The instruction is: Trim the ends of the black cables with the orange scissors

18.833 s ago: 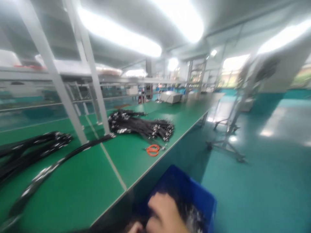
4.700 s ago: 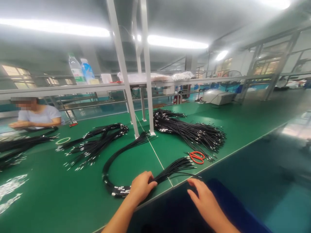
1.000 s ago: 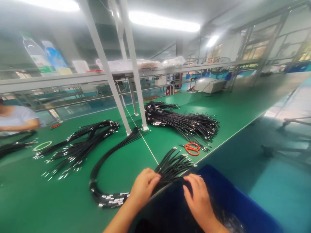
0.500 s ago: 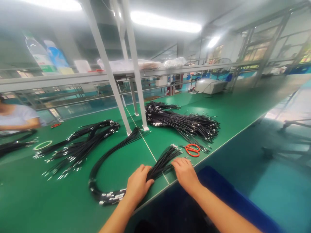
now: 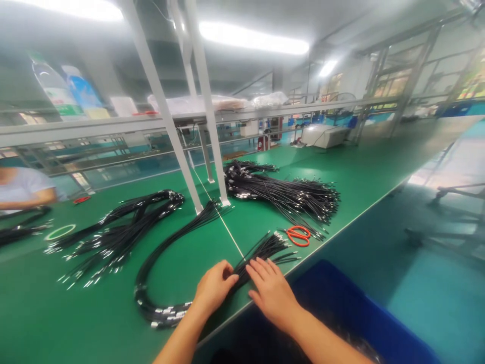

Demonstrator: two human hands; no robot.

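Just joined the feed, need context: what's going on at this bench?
A person works at a green table with both bare hands on a curved bundle of black cables. The left hand grips it near its fanned-out end; the right hand lies over the loose strands just beyond. Orange-handled scissors lie beside the cable tips, and a larger cable pile sits farther back.

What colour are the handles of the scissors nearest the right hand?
Orange-red handles; they show best in the head view.
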